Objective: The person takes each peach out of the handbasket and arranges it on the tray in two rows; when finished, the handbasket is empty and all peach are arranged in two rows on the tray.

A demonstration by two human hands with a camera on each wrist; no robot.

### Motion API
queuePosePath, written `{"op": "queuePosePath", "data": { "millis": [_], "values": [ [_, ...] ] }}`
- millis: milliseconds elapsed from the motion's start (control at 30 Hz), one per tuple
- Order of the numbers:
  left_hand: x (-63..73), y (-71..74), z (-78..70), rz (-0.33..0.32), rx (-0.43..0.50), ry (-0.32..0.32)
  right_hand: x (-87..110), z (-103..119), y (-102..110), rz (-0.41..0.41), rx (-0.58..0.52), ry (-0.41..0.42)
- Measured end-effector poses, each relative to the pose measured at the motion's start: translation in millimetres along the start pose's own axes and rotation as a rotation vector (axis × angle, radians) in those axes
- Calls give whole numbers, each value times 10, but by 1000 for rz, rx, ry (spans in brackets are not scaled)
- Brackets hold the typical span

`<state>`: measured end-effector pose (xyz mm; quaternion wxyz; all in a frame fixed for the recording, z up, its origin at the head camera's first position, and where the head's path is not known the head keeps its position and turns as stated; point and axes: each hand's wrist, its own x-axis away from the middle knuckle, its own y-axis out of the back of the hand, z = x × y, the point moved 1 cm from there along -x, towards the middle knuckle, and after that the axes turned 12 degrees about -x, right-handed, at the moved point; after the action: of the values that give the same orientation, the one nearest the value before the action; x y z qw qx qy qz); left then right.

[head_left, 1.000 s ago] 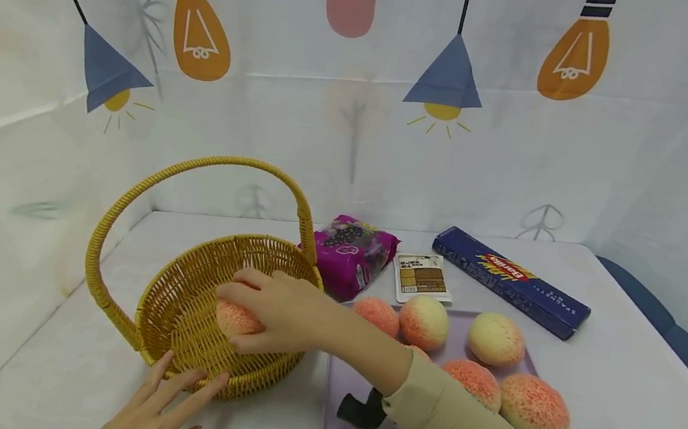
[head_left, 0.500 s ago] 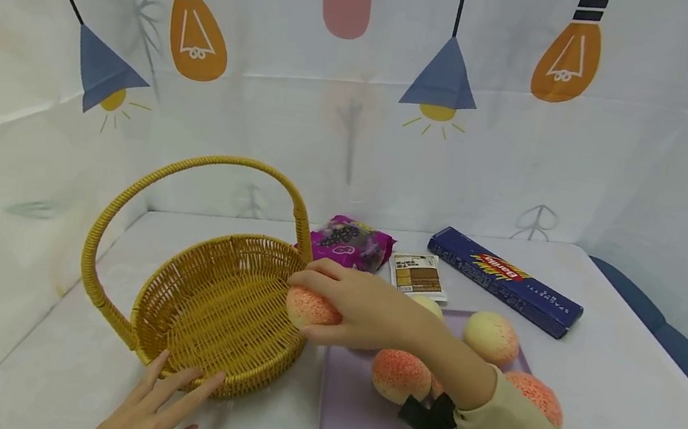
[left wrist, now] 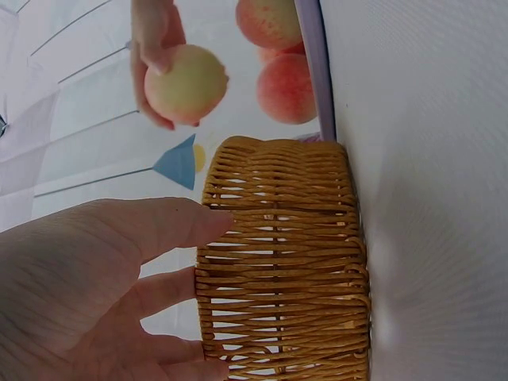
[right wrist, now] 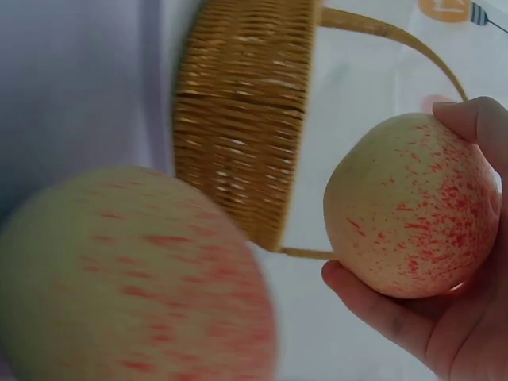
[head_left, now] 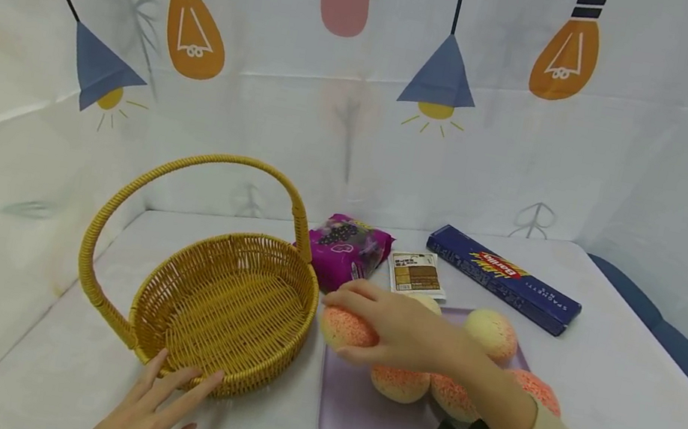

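Note:
My right hand [head_left: 409, 332] grips a pink-and-cream peach [head_left: 346, 330] above the rear left part of a lilac tray [head_left: 359, 426]. In the right wrist view, thumb and fingers curl round this peach [right wrist: 405, 210]. Several more peaches lie on the tray, partly covered by the hand and forearm; one peach [head_left: 491, 334] shows at the back right. To the left stands a round wicker basket [head_left: 259, 375] with a tall arched handle and nothing inside. Spread fingers of my left hand [head_left: 151, 406] rest on its front rim; the left wrist view shows the thumb against the woven wall [left wrist: 278, 262].
Behind the basket and tray lie a purple packet [head_left: 347, 253], a small flat white-and-brown packet [head_left: 417, 274] and a long blue spaghetti box [head_left: 504, 279]. A patterned white cloth [head_left: 350, 139] hangs along the back. A dark blue chair edge [head_left: 672, 338] shows beyond the table at right.
My right hand has carried the peach out of the basket, rightward to over the tray. The left hand has stayed on the basket rim.

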<state>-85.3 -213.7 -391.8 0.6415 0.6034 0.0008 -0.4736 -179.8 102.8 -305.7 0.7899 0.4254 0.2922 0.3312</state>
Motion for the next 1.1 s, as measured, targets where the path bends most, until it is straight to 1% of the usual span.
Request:
{"op": "queuePosePath", "data": {
  "millis": [100, 233, 367, 533, 633, 833, 967, 1100],
  "values": [
    [-1, -1, 0, 2, 0, -1, 36, -42, -115, 54, 4, 4],
    [5, -10, 3, -12, 8, -2, 77, -93, -252, 116, 11, -25],
    [18, -28, 13, -32, 23, -21, 93, -131, -333, 120, 11, -11],
    [27, -49, 24, -15, 22, -106, 97, -163, -393, 124, -6, 16],
    [30, -50, 34, -5, 19, -132, 100, -171, -420, 127, -3, 17],
    [35, -35, 33, 19, 34, -124, 80, -173, -461, 139, 23, 13],
    [35, -36, 26, 17, 31, -122, 65, -170, -491, 150, 43, 16],
    [31, -39, 26, 16, 21, -124, 59, -177, -521, 180, 45, 1]
  ]
}}
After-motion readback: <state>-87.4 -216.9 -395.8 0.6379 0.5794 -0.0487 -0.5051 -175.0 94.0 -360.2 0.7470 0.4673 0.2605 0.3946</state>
